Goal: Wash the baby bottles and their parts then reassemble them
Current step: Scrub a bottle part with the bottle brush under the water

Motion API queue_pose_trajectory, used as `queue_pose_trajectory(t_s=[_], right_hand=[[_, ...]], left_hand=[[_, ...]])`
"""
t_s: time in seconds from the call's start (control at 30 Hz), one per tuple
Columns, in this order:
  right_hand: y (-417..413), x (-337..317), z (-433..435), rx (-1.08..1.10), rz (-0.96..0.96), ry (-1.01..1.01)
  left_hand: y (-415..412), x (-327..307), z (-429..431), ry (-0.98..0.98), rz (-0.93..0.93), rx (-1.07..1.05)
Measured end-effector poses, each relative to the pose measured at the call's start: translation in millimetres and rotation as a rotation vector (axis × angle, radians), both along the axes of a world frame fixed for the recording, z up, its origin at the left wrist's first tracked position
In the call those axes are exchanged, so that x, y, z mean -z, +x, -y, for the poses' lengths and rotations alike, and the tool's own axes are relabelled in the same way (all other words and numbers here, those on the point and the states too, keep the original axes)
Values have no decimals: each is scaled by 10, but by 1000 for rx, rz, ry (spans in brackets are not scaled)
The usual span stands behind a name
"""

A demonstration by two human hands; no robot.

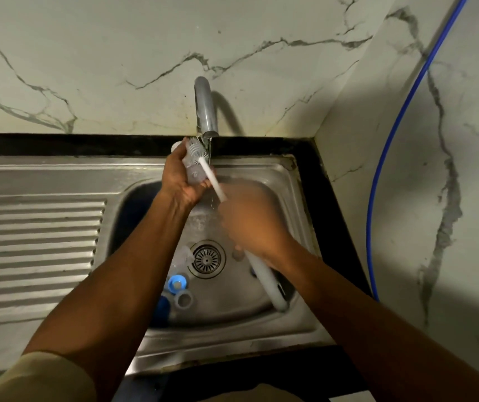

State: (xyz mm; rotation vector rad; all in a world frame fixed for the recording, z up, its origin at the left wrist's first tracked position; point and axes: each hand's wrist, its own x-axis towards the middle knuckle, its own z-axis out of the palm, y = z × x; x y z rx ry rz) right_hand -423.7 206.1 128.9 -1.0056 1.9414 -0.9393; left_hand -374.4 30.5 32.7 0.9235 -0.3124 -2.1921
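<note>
Gripping bottle (194, 172) in left hand (177, 182), mouth pointing lower-right, right hand (254, 224) clasping brush (214, 179)

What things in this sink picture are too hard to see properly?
Head view only:
1. The right hand: motion blur smears its fingers around the long white brush handle.
2. The clear plastic baby bottle: the left hand covers much of it.
3. The dark blue round cap: half hidden by the left forearm and shadow.
4. The clear plastic piece beside the round metal drain: too dim and see-through to identify.
</note>
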Motion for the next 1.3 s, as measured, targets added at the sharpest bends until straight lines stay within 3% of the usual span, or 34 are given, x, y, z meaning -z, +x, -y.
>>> queue_pose_trajectory(t_s=[0.1, 0.27, 0.43, 0.6, 0.77, 0.9, 0.97, 1.07, 1.3], right_hand=[[-130, 19, 207, 153, 72, -11], [-4, -9, -42, -28, 85, 36], [-125, 27, 220, 135, 95, -8], [16, 42, -125, -45, 82, 39], [-137, 100, 138, 113, 69, -5], [11, 88, -23, -7, 50, 40], [56, 83, -96, -30, 28, 28], [-86, 94, 133, 131, 67, 1], [25, 81, -122, -33, 60, 19]], left_hand=[[-72, -63, -124, 42, -26, 26], [82, 38, 82, 44, -32, -110], [-67, -81, -134, -116, -33, 84], [83, 39, -26, 43, 12, -1], [-33, 77, -205, 46, -30, 83], [64, 72, -26, 113, -98, -77], [108, 55, 8, 56, -87, -18], [21, -12, -102, -47, -32, 157], [61, -7, -42, 17, 106, 74]])
